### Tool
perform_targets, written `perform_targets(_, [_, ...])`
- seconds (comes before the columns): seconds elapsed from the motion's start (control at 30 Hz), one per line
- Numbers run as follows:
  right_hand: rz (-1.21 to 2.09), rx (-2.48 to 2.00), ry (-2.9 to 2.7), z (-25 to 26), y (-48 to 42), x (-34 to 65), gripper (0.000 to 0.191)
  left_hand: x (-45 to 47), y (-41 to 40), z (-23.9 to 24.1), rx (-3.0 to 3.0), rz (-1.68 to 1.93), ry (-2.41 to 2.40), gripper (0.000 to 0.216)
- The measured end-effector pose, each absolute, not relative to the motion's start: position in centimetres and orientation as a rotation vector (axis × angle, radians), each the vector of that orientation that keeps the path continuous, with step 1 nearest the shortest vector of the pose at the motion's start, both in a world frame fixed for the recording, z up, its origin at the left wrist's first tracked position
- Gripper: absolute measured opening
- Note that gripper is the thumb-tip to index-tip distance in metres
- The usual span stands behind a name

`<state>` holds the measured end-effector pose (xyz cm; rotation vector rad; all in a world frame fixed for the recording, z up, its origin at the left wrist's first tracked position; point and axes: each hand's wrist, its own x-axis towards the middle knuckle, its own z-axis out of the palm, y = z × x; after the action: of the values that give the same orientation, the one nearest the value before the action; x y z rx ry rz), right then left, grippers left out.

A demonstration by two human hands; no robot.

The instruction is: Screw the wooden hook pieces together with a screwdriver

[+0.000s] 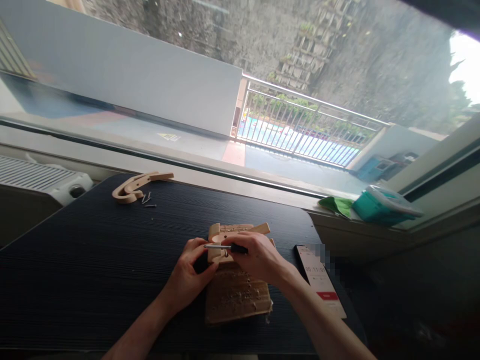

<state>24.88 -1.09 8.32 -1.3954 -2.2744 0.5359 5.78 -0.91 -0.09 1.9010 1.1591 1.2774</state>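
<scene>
In the head view, my right hand [258,255] is closed around the black handle of a screwdriver [221,246]. Its metal shaft lies nearly level and points left, the tip close to my left index finger. Curled at the left end of a pale curved wooden piece [214,255], my left hand [189,270] holds that piece with thumb and fingers. A screw [226,253] shows in the wood under the shaft. Beneath everything is a worn brown block [238,297], its surface pitted with many small holes. My right hand hides part of the wooden piece.
More curved wooden pieces [129,190] lie at the dark table's [112,270] far left, with several loose screws [148,201] beside them. A phone [322,282] showing a timer lies on the right. A teal box [382,205] and green cloth [336,205] rest on the windowsill.
</scene>
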Motion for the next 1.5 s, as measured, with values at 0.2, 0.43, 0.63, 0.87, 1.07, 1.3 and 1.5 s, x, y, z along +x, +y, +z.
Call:
perform_targets(0.2, [0.505, -1.355, -2.31, 7.8, -0.5, 24.9, 0.019, 5.7, -0.9, -0.3, 1.892, 1.293, 1.146, 0.025])
perform_targets(0.43, [0.534, -1.381, -2.29, 8.1, -0.9, 25.1, 0.016, 5.8, -0.9, -0.3, 1.913, 1.274, 1.146, 0.023])
perform_targets(0.63, [0.586, -1.368, -2.273, 7.8, -0.9, 25.0, 0.016, 5.7, -0.9, -0.5, 1.907, 1.278, 1.15, 0.024])
perform_targets(0.87, [0.576, -1.402, -2.292, 7.7, -0.9, 25.1, 0.013, 5.6, -1.0, -0.5, 1.879, 1.232, 1.18, 0.025])
perform_targets(1.07, [0.594, -1.368, -2.306, 7.7, -1.1, 25.1, 0.014, 5.7, -1.1, -0.2, 1.875, 1.241, 1.192, 0.024])
perform_targets(1.3, [0.647, -1.327, -2.305, 7.9, -1.1, 25.3, 0.018, 5.8, -1.1, 0.2, 1.873, 1.246, 1.189, 0.021])
perform_targets(1.5, [0.708, -1.351, -2.231, 9.2, -1.8, 25.6, 0.035, 5.8, -1.2, 0.2, 1.901, 1.218, 1.22, 0.023])
